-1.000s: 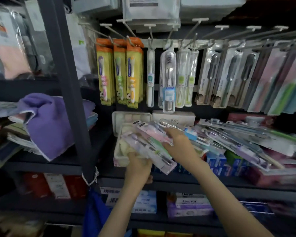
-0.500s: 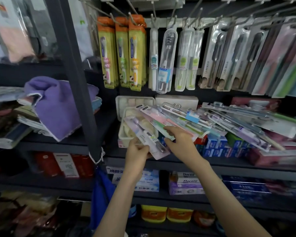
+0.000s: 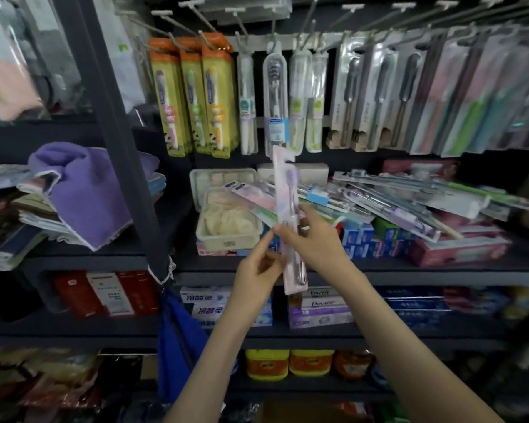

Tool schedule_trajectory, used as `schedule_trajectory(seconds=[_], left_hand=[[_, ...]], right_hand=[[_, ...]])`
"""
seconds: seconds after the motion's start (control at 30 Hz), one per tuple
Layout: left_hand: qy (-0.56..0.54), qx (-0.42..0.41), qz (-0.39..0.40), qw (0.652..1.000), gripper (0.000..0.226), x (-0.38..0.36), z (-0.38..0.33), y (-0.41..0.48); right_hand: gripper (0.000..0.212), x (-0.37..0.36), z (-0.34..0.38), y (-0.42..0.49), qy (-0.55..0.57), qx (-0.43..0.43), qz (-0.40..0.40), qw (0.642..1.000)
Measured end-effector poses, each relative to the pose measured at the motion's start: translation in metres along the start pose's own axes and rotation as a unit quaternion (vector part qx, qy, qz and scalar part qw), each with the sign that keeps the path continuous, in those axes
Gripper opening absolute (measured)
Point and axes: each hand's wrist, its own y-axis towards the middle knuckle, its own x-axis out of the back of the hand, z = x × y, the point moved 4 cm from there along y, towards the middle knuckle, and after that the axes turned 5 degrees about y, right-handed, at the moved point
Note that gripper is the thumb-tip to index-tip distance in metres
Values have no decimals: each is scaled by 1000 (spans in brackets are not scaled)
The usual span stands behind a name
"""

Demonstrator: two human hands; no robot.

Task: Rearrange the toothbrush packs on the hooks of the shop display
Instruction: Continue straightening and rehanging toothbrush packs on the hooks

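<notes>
Pink card backs the pack that both hands hold upright in front of the shelf, a purple brush sealed in it, head up. The right hand grasps it at mid-length, fingers curled round from the right; the left hand pinches its left edge just below. The pack's top overlaps the bottoms of the clear cases hanging on the hooks.

Behind the hands a beige tray holds crumpled cream cloth. Behind that stands a white box with pale squares inside; what they are I cannot tell. To the right, loose packs lie in a heap over toothpaste boxes.

Above, yellow packs hang left of the clear cases, grey packs and pastel packs to the right. The dark shelf runs across; a post divides it from folded towels, the top one purple. A blue bag hangs by the post. More boxes and yellow tubs fill the lower shelves.
</notes>
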Motion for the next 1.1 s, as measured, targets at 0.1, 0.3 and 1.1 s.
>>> schedule_trajectory(seconds=[0.1,0.3,1.1], left_hand=[[-21,2,31,999,54,-44,-9,-6],[-50,12,65,997,48,-127,-34,-19],[292,-201,-51,934,49,-287,-161,96]], right_hand=[[52,41,-13,-18,5,-5,-28,1000],[30,130,-35,-54,42,23,-16,999],[63,403,-73,-13,-112,-5,-281,953]])
